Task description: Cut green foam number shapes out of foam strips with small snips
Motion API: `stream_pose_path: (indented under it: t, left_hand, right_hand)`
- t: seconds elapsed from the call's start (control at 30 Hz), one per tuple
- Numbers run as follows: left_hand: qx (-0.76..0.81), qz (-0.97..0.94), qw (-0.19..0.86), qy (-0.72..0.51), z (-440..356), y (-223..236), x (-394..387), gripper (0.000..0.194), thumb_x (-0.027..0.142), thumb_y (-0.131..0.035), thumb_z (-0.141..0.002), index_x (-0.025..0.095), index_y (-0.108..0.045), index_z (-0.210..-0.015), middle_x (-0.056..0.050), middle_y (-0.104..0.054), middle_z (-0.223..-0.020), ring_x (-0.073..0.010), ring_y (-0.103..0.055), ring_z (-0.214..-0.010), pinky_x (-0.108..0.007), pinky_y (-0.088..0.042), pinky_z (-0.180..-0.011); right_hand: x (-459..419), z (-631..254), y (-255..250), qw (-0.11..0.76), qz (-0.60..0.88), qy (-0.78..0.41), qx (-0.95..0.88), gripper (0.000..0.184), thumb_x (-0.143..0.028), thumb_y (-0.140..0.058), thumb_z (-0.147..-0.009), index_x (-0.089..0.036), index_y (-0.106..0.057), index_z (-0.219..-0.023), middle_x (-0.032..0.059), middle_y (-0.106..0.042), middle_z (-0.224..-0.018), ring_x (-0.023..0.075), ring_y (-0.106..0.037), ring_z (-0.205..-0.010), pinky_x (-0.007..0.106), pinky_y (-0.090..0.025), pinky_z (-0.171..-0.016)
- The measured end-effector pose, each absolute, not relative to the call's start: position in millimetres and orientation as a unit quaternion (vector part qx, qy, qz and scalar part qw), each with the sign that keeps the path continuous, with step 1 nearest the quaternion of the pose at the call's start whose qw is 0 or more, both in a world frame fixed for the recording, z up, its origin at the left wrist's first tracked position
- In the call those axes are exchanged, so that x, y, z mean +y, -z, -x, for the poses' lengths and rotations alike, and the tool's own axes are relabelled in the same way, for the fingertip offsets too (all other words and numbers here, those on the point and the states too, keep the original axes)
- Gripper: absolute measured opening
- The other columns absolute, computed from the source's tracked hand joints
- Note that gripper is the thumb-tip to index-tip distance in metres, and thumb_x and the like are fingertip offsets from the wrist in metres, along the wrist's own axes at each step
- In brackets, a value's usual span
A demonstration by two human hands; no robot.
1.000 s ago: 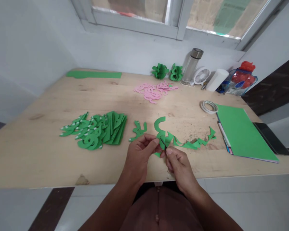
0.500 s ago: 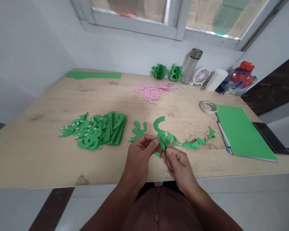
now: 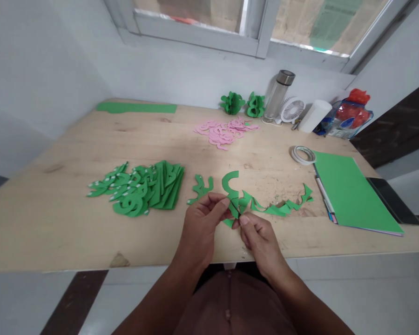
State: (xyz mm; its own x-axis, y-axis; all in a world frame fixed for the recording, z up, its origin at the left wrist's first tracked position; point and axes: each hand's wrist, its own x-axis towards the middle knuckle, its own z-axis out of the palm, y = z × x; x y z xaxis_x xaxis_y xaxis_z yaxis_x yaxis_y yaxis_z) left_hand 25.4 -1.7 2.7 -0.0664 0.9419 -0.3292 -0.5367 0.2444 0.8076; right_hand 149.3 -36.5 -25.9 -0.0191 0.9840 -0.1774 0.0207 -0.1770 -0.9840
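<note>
My left hand [image 3: 203, 223] pinches a curved green paper cutout [image 3: 227, 182] between thumb and fingers near the table's front edge. The cutout's hooked end sticks up beyond the fingertips. Close beside it, my right hand [image 3: 261, 239] is closed on what look like small scissors [image 3: 234, 207]; a thin dark blade lies against the paper, and the handles are hidden in the fingers. A jagged trail of green paper scraps [image 3: 281, 209] runs to the right of the hands. Just left of them lies a branching green cutout [image 3: 199, 187].
A pile of green cutouts [image 3: 150, 188] lies left, pink cutouts [image 3: 219, 132] farther back. Behind stand two green paper ornaments [image 3: 232, 103], a glass bottle [image 3: 277, 95] and a small fan [image 3: 292, 110]. Tape rolls [image 3: 303, 155], green sheets [image 3: 356, 195] and a dark phone-like slab [image 3: 393, 200] are right.
The dark blade shows more plainly across the green cutout, and the cutout's angle has shifted slightly. Both hands stay nearly in place; the things on the table have not moved.
</note>
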Motion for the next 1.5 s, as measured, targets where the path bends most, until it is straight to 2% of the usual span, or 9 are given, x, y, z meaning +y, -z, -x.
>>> stream_pose_path:
  t: [0.33, 1.17, 1.5]
  left_hand:
    - [0.452, -0.204, 0.653, -0.573, -26.6, -4.1, -2.3, 0.014, 0.021, -0.082, -0.058, 0.016, -0.069, -0.06, 0.003, -0.063, -0.062, -0.0097, -0.056, -0.059, -0.022, -0.05, -0.059]
    - [0.421, -0.152, 0.683, -0.577, -27.6, -2.4, -5.9, 0.019, 0.024, -0.085, -0.059, 0.017, -0.069, -0.066, 0.003, -0.064, -0.064, -0.0105, -0.058, -0.063, -0.023, -0.049, -0.064]
    - [0.443, -0.158, 0.665, -0.581, -19.0, 2.9, -2.9, 0.02, 0.026, -0.086, -0.058, 0.016, -0.069, -0.065, 0.001, -0.066, -0.067, -0.0114, -0.058, -0.065, -0.025, -0.049, -0.067]
  right_hand:
    - [-35.4, -150.1, 26.2, 0.447, 0.542, -0.534, -0.471, 0.055, -0.069, -0.052, -0.087, -0.017, -0.062, -0.072, -0.0083, -0.031, -0.05, 0.0107, -0.024, -0.047, 0.026, -0.018, -0.046]
    - [-37.9, -143.1, 26.3, 0.462, 0.536, -0.54, -0.455, 0.055, -0.07, -0.052, -0.087, -0.017, -0.062, -0.072, -0.0092, -0.029, -0.049, 0.01, -0.022, -0.046, 0.025, -0.017, -0.045]
    - [-47.7, -157.1, 27.2, 0.426, 0.514, -0.579, -0.468, 0.051, -0.065, -0.052, -0.091, -0.016, -0.065, -0.082, -0.0093, -0.029, -0.049, 0.0101, -0.021, -0.046, 0.025, -0.017, -0.045]
